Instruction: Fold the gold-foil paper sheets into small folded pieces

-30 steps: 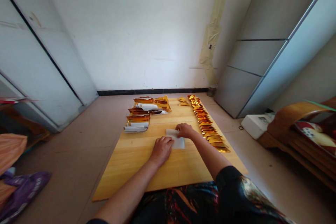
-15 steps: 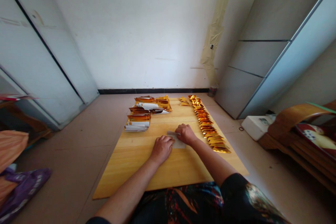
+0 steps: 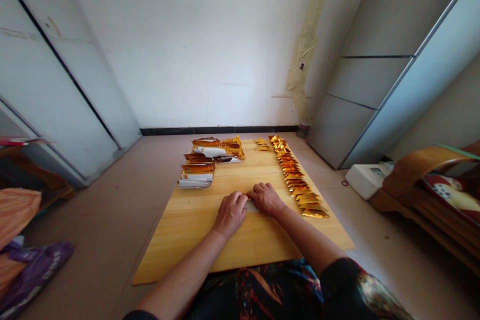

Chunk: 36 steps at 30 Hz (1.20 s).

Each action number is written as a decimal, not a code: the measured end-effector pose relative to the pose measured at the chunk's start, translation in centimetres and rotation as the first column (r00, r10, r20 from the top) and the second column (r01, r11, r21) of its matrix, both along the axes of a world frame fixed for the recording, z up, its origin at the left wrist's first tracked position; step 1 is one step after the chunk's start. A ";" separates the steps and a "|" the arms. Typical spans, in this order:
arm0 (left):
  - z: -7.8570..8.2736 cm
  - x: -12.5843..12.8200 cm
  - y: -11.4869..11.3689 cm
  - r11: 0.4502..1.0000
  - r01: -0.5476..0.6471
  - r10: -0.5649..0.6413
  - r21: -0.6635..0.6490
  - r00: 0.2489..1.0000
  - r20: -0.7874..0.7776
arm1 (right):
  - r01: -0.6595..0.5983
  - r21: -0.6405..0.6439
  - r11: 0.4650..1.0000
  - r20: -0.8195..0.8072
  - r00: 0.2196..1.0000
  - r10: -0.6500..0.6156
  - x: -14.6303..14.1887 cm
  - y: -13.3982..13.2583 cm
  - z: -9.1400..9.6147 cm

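Head view: 1 pale sheet (image 3: 255, 206), near mid-surface, under and between the 2 hands. Thin, matte, whitish-grey, looks slightly see-through. Only a small flat patch shows just below the right fingers; rest is covered, so can't tell how much is folded or rolled. Tiny orange-brown bit (image 3: 248, 197) between the fingertips, too small to identify.

Left hand (image 3: 230, 213) and right hand (image 3: 266, 198): fingers curled, fingertips just beside each other, a narrow gap between. Both are at the sheet; thumbs mostly hidden, so can't tell if either is pinching it or only pressing.

1 wooden surface (image 3: 195, 240) under it all. Right edge: 1 long row of shiny gold packets (image 3: 298, 180), overlapping, too tightly packed for a firm count. Far side, just left of that row: 1 small group of gold pieces (image 3: 261, 144), roughly 3. Far left: gold sheets (image 3: 198, 168) in several bundles, overlap blocks a count; 1 white bundle (image 3: 209, 151) lies among them, more white sheets (image 3: 195, 181) at the near end.

Floor, right: 1 white box (image 3: 365, 180) beside a wooden bench (image 3: 408, 165). Left: 1 purple bag (image 3: 41, 267).
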<state>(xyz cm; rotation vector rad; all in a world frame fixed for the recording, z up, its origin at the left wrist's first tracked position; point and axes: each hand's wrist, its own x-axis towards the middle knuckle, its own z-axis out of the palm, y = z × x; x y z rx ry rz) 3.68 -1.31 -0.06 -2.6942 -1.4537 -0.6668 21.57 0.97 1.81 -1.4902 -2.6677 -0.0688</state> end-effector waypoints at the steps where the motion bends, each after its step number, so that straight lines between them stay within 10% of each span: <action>1: 0.0 0.0 0.0 1.000 -0.017 0.016 0.006 1.000 0.005 | 0.000 0.001 1.000 0.002 1.000 0.000 0.0 0.0 0.0; 30: -0.4 -0.2 0.4 1.000 0.002 -0.004 -0.029 0.999 -0.043 | 0.108 -0.028 0.994 -0.056 0.992 -0.109 3.4 -1.8 -0.4; 36: 0.1 -0.1 0.4 0.999 0.016 -0.018 -0.033 0.998 -0.055 | 0.259 0.042 0.965 -0.474 0.855 -0.209 1.7 -0.9 0.3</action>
